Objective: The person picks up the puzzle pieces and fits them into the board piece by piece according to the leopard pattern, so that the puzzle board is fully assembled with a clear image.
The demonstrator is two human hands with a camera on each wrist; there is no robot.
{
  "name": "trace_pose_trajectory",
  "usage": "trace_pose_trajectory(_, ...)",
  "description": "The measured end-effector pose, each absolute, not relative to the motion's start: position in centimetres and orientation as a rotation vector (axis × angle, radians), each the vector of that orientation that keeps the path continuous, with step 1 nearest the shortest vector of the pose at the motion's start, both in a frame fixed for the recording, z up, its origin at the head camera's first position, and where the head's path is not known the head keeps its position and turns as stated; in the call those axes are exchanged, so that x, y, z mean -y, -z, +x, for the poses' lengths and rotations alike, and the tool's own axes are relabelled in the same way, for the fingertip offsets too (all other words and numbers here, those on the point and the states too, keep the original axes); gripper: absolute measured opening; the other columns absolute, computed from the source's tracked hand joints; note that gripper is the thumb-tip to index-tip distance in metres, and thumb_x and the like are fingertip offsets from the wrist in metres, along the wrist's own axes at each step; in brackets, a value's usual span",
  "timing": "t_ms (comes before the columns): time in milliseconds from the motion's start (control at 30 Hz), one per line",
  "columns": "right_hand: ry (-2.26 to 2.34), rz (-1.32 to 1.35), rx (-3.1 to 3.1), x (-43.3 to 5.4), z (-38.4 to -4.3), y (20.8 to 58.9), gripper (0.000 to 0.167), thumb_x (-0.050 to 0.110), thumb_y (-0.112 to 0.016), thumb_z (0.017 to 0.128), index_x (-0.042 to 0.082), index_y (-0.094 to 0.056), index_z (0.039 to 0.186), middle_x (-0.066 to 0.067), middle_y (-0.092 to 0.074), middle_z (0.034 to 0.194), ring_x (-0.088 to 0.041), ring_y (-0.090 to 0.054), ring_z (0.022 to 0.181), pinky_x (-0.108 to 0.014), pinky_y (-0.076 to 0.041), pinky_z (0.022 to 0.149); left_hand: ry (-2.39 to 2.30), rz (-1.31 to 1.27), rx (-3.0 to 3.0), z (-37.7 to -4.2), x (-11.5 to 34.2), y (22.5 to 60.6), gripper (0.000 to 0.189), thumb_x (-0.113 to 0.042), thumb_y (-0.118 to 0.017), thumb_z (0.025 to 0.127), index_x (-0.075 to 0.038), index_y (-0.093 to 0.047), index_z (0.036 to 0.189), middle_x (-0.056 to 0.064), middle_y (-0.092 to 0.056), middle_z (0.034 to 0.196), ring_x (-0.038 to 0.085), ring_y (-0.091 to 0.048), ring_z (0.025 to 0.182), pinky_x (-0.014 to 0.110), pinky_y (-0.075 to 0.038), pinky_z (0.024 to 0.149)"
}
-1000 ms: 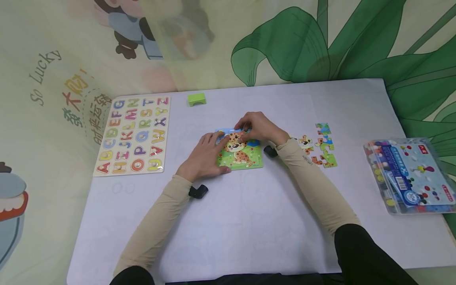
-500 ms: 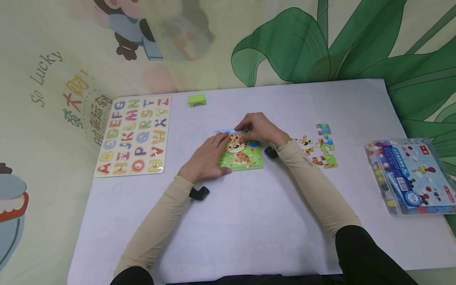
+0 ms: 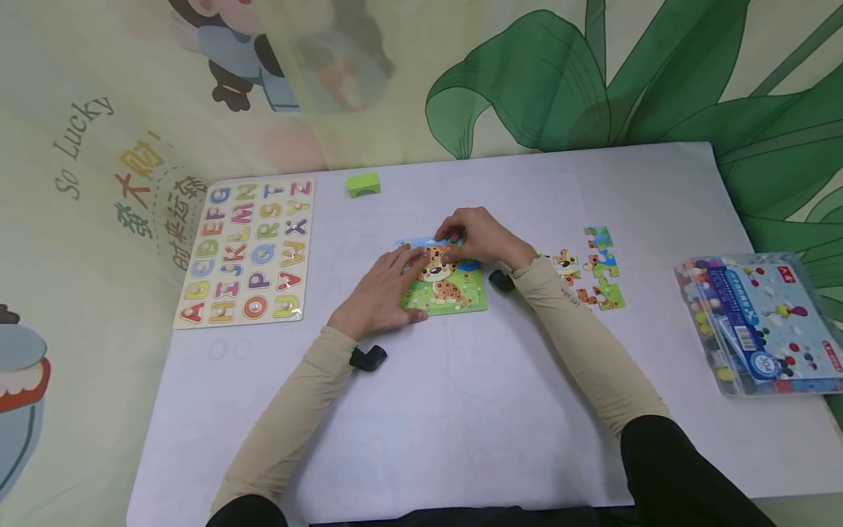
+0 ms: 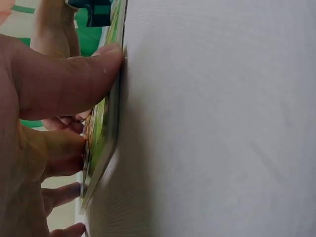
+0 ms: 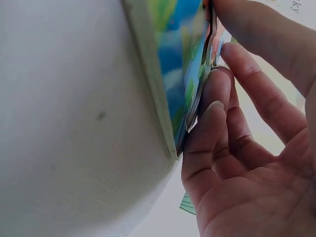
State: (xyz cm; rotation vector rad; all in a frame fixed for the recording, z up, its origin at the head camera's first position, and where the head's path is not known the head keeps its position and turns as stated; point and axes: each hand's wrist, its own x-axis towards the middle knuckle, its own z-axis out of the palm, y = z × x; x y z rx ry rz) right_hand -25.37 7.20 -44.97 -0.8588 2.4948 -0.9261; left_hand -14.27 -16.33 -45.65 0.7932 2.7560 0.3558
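A small jigsaw puzzle (image 3: 454,296) with a spotted cartoon leopard on green and blue lies at mid-table. My left hand (image 3: 384,290) rests over its left side, fingers stretched onto the picture; in the left wrist view the thumb (image 4: 74,81) lies against the board's near edge. At the upper middle of the puzzle, my right hand (image 3: 484,234) pinches a puzzle piece (image 5: 212,42) with thumb and bent fingers. That piece sits slightly raised from the board in the right wrist view; its picture is mostly hidden by the hand.
Several loose puzzle pieces (image 3: 606,265) lie right of the puzzle, partly behind the right sleeve. An alphabet board (image 3: 244,252) is at the left, with a green block (image 3: 364,184) near the back edge. A clear plastic case (image 3: 764,326) stands at the right.
My left fingers have shifted slightly right and inward over the puzzle. The right hand stays nearly still at the puzzle's top.
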Motion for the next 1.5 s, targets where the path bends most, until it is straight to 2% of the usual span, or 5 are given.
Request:
trace_pose_trajectory(300, 0.925, -0.906, -2.498, -7.2, -25.3, 45.0, 0.035, 0.016, -0.091, 0.085, 0.007, -0.080, 0.116, -0.011, -0.072, 0.107, -0.024, -0.066, 0.098, -0.038, -0.056, 0.089, -0.348, 0.776, -2.748, -14.0, 16.1, 45.5, 0.096, -0.049, -0.073, 0.095, -0.015, -0.024, 0.170, 0.008, -0.021, 0.178, 0.032, -0.011, 0.167, 0.056, -0.014, 0.134)
trace_pose_trajectory(600, 0.923, -0.924, -2.502, -7.3, -25.3, 44.9, 0.034, 0.015, -0.091, 0.085, 0.007, -0.082, 0.117, -0.011, -0.073, 0.108, -0.024, -0.067, 0.099, -0.039, -0.057, 0.089, -0.323, 0.786, -2.753, -14.0, 15.8, 45.1, 0.095, -0.047, -0.074, 0.094, -0.013, -0.027, 0.170, 0.008, -0.024, 0.177, 0.036, -0.014, 0.165, 0.062, -0.018, 0.132)
trace_pose_trajectory(1000, 0.942, -0.896, -2.492, -8.5, -25.0, 44.6, 0.044, 0.014, -0.086, 0.090, 0.005, -0.075, 0.131, -0.013, -0.073, 0.116, -0.027, -0.068, 0.106, -0.041, -0.058, 0.092, -0.254, 0.765, -2.758, -14.2, 15.4, 45.2, 0.094, -0.048, -0.073, 0.093, -0.020, -0.027, 0.170, 0.007, -0.028, 0.176, 0.038, -0.016, 0.165, 0.066, -0.019, 0.130)
trace_pose_trajectory(1267, 0.965, -0.635, -2.665, -16.8, -25.9, 43.5, 0.044, 0.011, -0.086, 0.090, 0.002, -0.074, 0.131, -0.018, -0.074, 0.116, -0.033, -0.066, 0.107, -0.046, -0.052, 0.094, -0.247, 0.765, -2.765, -14.1, 15.1, 45.1, 0.094, -0.048, -0.072, 0.092, -0.020, -0.028, 0.170, 0.008, -0.028, 0.176, 0.038, -0.018, 0.164, 0.066, -0.016, 0.131)
trace_pose_trajectory(1500, 0.792, -0.297, -2.690, -26.0, -25.3, 41.9, 0.051, 0.020, -0.078, 0.097, -0.001, -0.064, 0.141, -0.029, -0.064, 0.133, -0.043, -0.057, 0.124, -0.060, -0.048, 0.104, -0.265, 0.772, -2.770, -14.0, 15.0, 45.2, 0.094, -0.047, -0.073, 0.093, -0.018, -0.027, 0.170, 0.008, -0.024, 0.175, 0.039, -0.017, 0.164, 0.064, -0.013, 0.132)
